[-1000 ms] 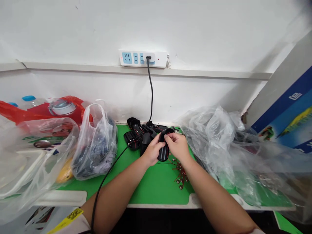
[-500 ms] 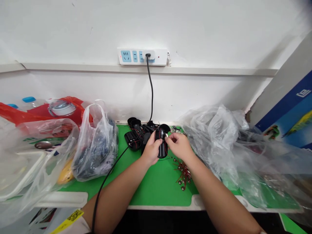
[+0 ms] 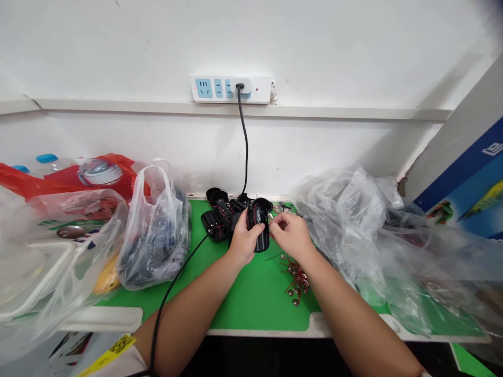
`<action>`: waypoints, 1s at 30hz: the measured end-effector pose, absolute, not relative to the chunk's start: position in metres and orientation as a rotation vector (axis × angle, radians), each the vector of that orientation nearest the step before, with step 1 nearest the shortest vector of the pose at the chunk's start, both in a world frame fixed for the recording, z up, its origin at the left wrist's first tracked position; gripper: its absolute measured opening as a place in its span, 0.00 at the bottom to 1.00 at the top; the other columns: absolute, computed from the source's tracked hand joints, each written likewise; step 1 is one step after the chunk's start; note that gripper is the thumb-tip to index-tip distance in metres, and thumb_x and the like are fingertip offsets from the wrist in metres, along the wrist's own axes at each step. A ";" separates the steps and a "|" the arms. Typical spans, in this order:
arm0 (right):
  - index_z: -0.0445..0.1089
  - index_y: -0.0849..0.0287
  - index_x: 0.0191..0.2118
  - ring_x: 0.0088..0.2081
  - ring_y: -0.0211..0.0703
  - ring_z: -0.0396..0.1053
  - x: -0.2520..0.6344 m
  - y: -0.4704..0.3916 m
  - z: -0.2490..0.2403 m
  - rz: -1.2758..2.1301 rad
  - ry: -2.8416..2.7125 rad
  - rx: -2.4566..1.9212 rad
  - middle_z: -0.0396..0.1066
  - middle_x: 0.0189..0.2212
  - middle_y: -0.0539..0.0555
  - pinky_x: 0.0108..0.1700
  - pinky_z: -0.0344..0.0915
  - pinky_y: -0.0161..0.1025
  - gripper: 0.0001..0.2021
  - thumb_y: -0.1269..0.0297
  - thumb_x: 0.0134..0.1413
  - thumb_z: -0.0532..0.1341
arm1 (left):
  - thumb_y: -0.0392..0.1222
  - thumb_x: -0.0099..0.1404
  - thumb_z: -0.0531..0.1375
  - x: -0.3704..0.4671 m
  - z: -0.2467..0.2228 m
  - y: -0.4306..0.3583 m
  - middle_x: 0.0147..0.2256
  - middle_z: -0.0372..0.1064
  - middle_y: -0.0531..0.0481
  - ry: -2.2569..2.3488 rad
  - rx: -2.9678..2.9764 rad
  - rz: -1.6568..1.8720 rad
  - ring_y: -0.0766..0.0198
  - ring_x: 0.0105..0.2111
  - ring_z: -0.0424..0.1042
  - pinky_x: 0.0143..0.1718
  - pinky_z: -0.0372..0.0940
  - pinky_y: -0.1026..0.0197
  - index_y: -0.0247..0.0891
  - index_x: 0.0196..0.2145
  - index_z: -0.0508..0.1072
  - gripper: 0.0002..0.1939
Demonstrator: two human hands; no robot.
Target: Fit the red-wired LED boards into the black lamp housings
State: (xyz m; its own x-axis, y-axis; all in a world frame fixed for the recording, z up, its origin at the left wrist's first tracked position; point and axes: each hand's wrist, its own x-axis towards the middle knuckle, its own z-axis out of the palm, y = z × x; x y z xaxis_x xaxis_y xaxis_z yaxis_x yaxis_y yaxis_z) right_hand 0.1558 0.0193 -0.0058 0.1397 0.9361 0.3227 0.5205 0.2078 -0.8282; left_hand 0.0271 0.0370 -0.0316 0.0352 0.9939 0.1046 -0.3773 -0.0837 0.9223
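Left hand grips the left side of a glossy black plastic housing over the green worktop, its long axis running away from the body. I see the right hand just right of it, thumb and fingertips together; whether they pinch anything, I cannot tell. Red-wired metal parts lie nearer the body.

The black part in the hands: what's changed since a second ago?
The black part has turned, its hollow side now showing, and moved slightly left in the left hand. The right hand has moved from its rim to its right edge; contact is unclear. The power strip and red wires stayed put.
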 end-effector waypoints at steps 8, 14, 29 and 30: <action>0.72 0.59 0.28 0.22 0.40 0.67 0.149 0.019 -0.005 0.766 -1.325 -1.306 0.71 0.22 0.51 0.25 0.65 0.36 0.07 0.65 0.40 0.60 | 0.34 0.54 0.61 0.023 -0.036 0.039 0.51 0.67 0.48 0.906 1.324 1.488 0.57 0.52 0.66 0.58 0.56 0.53 0.42 0.54 0.65 0.28; 0.72 0.60 0.24 0.20 0.39 0.66 0.146 0.017 -0.002 0.787 -1.215 -1.293 0.71 0.19 0.51 0.23 0.63 0.36 0.05 0.65 0.38 0.60 | 0.34 0.55 0.62 0.024 -0.034 0.035 0.51 0.67 0.49 0.855 1.225 1.504 0.57 0.52 0.65 0.56 0.57 0.54 0.43 0.54 0.64 0.29; 0.73 0.60 0.26 0.18 0.39 0.68 0.141 0.019 -0.004 1.124 -0.962 -1.120 0.70 0.16 0.48 0.24 0.69 0.38 0.06 0.66 0.35 0.66 | 0.31 0.49 0.57 0.025 -0.026 0.024 0.43 0.67 0.51 0.570 0.900 1.363 0.63 0.34 0.67 0.32 0.63 0.62 0.45 0.56 0.60 0.34; 0.73 0.60 0.26 0.18 0.39 0.68 0.140 0.019 -0.005 1.134 -0.954 -1.118 0.70 0.16 0.48 0.24 0.69 0.38 0.07 0.66 0.35 0.66 | 0.31 0.49 0.57 0.025 -0.026 0.024 0.43 0.66 0.50 0.569 0.895 1.361 0.63 0.34 0.67 0.32 0.63 0.62 0.45 0.56 0.60 0.34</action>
State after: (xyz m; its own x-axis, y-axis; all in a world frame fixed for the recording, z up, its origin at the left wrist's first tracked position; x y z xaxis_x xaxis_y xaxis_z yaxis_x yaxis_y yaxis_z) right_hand 0.1402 0.0189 -0.0045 0.1830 0.9829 0.0212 -0.1896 0.0564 -0.9802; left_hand 0.0253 0.0237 -0.0261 0.1562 0.9768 0.1467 -0.5822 -0.0289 0.8126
